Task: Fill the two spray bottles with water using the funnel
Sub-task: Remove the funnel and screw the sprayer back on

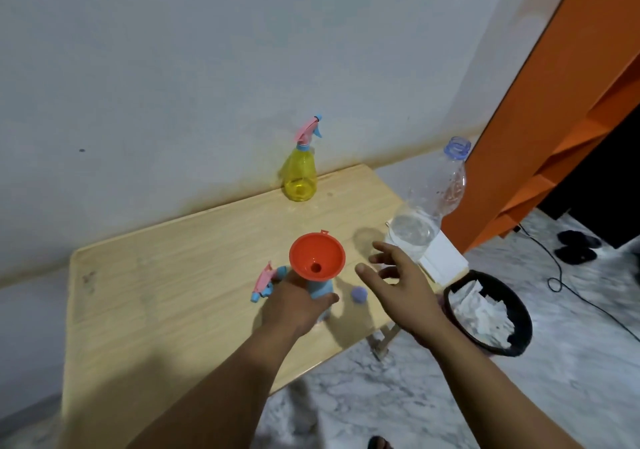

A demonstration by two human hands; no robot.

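One wooden table point(180, 275) fills the lower left and centre of the frame, its far edge against a pale wall. One orange cabinet point(561, 102) runs down the upper right. One black waste bin point(519, 310), holding crumpled white paper, stands on the marbled floor at the right, just off the table's near corner. One black cable point(554, 275) trails across the floor beyond it.

One clear water bottle point(429, 206), uncapped with a blue neck ring, stands at the table's right edge, right of centre in the frame, with water in its lower part.

There are two spray bottles. The yellow spray bottle point(299, 175) stands upright near the wall, above centre, with its pink-and-blue trigger head screwed on. The blue spray bottle point(320, 293) stands at the middle of the frame with its head off; only a little of its body shows between funnel and fingers. The left hand point(294, 306) grips it, fingers and thumb curled round the body.

One orange funnel point(317, 258) sits upright in the blue bottle's neck, its bowl open toward the camera.

The right hand point(405, 282) hovers just right of the funnel, fingers spread apart and loosely bent, holding nothing, near the water bottle's base but apart from it.

One loose trigger head point(266, 282), pink and blue, lies on the table just left of the left hand. One small blue cap point(359, 294) lies on the table between the two hands.
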